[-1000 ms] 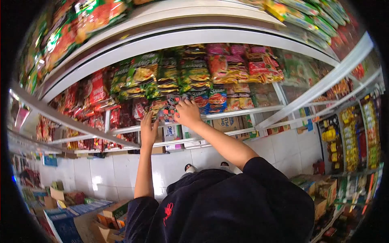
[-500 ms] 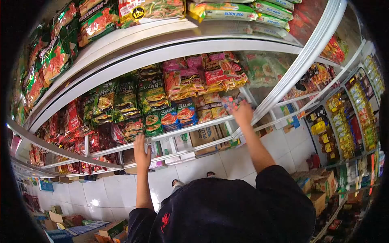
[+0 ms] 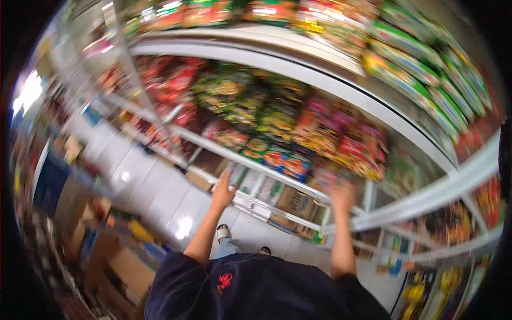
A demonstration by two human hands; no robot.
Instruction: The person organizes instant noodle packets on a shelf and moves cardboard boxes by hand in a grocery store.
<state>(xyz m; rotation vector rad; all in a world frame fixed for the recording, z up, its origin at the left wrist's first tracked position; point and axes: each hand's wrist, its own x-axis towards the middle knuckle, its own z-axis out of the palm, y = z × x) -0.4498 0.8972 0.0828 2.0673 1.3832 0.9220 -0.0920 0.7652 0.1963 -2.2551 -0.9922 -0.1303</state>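
Note:
My left hand (image 3: 224,191) rests by the white front rail (image 3: 256,166) of the shelf, fingers stretched up and thumb apart, holding nothing. Farther right, my right hand (image 3: 342,196) reaches over the rail at the shelf's right end. Under its fingers is a crumpled, speckled grey-and-pink thing (image 3: 329,180) that looks like a cloth; motion blurs it. Green and blue noodle packets (image 3: 277,160) lie between the hands, just behind the rail. Pink and red packets (image 3: 341,130) are stacked behind the right hand.
Long green-and-white packets (image 3: 416,69) fill the upper shelf on the right. A curved white frame (image 3: 416,205) borders the shelf's right end. Below the rail stand cartons (image 3: 296,202). Cardboard boxes (image 3: 120,266) sit on the tiled floor (image 3: 154,202) to the left.
The view has swung left and tilted, showing more of the floor and boxes on that side. My right hand remains at the shelf's right end with the speckled thing; my left stays by the rail.

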